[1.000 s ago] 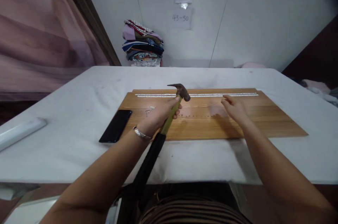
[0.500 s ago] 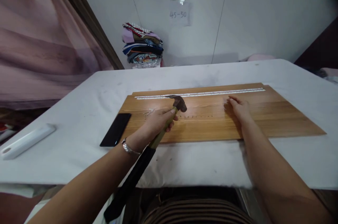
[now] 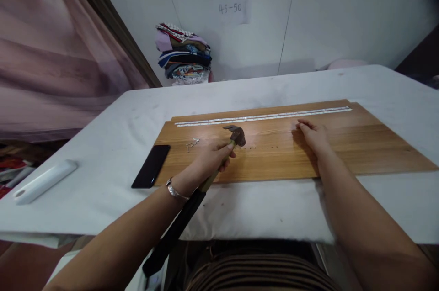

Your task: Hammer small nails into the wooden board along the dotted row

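My left hand (image 3: 214,158) is closed round the upper handle of a claw hammer (image 3: 238,136), whose head sits just beyond my fingers over the board. The hammer's black grip slants down under my left forearm. At the right, my right hand (image 3: 313,135) hovers at the wooden board (image 3: 274,163) with thumb and fingertips pressed together; what they pinch, if anything, is too small to make out. A row of small dark marks or nails (image 3: 262,148) runs between my hands. Several loose nails (image 3: 194,142) lie on the board left of the hammer.
Two white measuring strips (image 3: 264,116) run along the board's far side. A black phone (image 3: 151,166) lies at its left edge. Farther left is a white plastic object (image 3: 46,181) on the white tablecloth (image 3: 103,145). Folded cloths (image 3: 185,55) are stacked by the wall.
The view has shifted slightly. My left hand and the hammer have moved a little to the right; my right hand stays at nearly the same place over the board.
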Action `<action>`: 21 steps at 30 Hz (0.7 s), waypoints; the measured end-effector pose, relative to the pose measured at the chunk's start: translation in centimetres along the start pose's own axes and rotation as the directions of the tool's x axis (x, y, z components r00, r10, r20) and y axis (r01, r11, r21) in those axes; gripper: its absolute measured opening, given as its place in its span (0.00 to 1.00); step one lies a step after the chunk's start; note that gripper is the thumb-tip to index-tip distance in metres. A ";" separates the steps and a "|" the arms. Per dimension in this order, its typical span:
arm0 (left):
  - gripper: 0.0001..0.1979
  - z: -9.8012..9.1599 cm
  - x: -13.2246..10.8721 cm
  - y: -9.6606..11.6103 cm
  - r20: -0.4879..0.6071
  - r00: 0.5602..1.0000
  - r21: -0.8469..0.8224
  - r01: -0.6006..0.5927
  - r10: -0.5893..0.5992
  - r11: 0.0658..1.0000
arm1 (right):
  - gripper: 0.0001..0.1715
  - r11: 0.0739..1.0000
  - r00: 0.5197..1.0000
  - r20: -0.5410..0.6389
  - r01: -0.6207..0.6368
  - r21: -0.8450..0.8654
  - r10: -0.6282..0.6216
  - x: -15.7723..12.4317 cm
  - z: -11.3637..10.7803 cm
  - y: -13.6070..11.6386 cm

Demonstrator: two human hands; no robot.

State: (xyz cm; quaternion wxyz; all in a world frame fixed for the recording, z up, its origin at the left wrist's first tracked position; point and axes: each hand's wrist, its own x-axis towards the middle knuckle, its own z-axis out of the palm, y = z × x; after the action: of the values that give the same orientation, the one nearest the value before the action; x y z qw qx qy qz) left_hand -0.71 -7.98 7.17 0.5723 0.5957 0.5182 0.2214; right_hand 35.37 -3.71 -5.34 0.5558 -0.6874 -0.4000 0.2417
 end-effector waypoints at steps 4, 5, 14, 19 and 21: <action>0.16 0.1 0.3 -0.5 -0.021 0.999 -0.020 0.038 -0.038 0.999 | 0.17 1.000 1.000 0.003 0.000 -0.025 0.000 0.0 0.1 -0.2; 0.16 0.1 0.3 -0.6 -0.032 0.998 -0.019 0.055 -0.056 0.998 | 0.16 1.000 1.000 0.007 0.003 -0.030 -0.003 0.0 0.1 -0.2; 0.18 0.4 0.8 -1.2 -0.031 0.995 0.028 0.096 -0.095 0.995 | 0.17 0.999 1.000 -0.001 0.021 -0.039 -0.021 0.4 0.2 0.7; 0.16 0.5 1.0 -1.2 -0.030 0.994 0.016 0.101 -0.101 0.995 | 0.17 0.998 0.999 0.005 0.035 -0.049 -0.035 0.4 0.3 0.7; 0.15 0.4 1.1 -1.3 -0.028 0.996 0.007 0.083 -0.083 0.997 | 0.17 0.998 1.000 0.007 0.025 -0.059 -0.025 0.4 0.4 0.5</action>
State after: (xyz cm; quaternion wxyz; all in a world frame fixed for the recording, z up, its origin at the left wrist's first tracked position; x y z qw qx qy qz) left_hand -0.46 -7.48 5.52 0.5715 0.5728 0.5512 0.2034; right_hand 35.43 -3.21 -5.89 0.5371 -0.6978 -0.4173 0.2247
